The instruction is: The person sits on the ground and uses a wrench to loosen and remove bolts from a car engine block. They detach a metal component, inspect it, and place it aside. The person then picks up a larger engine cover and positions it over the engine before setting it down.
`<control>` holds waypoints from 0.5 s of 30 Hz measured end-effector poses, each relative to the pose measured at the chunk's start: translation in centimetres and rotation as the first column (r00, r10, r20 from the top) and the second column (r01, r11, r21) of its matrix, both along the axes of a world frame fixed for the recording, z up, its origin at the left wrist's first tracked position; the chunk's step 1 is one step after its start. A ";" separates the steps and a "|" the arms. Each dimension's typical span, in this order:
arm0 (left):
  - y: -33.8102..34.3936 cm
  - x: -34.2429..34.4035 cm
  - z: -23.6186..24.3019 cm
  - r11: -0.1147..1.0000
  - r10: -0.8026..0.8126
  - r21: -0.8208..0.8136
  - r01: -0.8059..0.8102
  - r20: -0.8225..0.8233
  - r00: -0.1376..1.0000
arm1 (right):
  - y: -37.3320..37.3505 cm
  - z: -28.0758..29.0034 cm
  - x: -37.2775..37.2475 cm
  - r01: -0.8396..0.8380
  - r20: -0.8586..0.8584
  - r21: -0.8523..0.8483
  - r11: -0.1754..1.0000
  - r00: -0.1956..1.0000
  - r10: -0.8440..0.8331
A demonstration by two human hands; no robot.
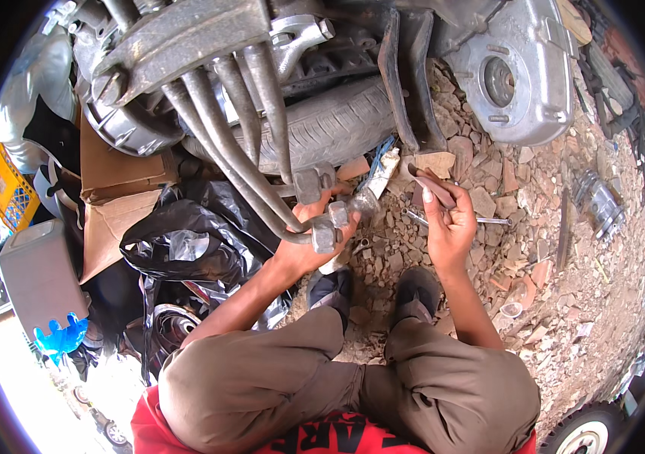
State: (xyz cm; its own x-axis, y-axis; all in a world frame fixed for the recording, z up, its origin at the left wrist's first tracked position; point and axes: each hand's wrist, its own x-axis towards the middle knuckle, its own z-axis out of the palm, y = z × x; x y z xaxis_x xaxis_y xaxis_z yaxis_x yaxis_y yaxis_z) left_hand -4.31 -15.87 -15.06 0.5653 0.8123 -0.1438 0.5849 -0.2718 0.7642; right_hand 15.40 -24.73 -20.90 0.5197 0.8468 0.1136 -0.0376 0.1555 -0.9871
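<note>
Several bent metal pipes (213, 144) come down from a heavy metal block (186, 49) and end in large hex nuts (324, 236). Behind these nuts, my left hand (303, 253) is closed around a dull metal pipe fitting (366, 203); the pipes and nuts hide part of its fingers. To the right, my right hand (450, 223) pinches a folded brown strip (432, 185) that looks like sandpaper, apart from the fitting. A slim shiny metal tool (498, 221) shows behind that hand; whether it is held or lies on the ground I cannot tell.
A worn tyre (330, 125) lies beyond the pipes. At the left are an open cardboard box (122, 170), a black plastic bag (201, 227) and a grey container (42, 272). A metal housing (523, 83) stands at the far right above broken rubble (557, 280). My shoes (415, 291) rest below the hands.
</note>
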 end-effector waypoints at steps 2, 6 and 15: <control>-0.2 -0.1 -0.2 1.000 0.005 -0.019 -0.006 -0.045 0.999 | -0.2 0.1 -0.3 -0.012 -0.057 0.013 1.000 0.998 0.012; -0.4 0.0 -0.8 0.997 0.000 -0.077 -0.008 -0.094 0.996 | -0.2 0.0 -2.3 -0.086 0.540 0.031 0.996 0.840 0.055; -0.8 0.5 -1.4 0.997 -0.058 0.055 0.060 -0.040 0.997 | -0.2 -0.7 -3.8 0.009 0.409 -0.010 1.000 0.913 -0.004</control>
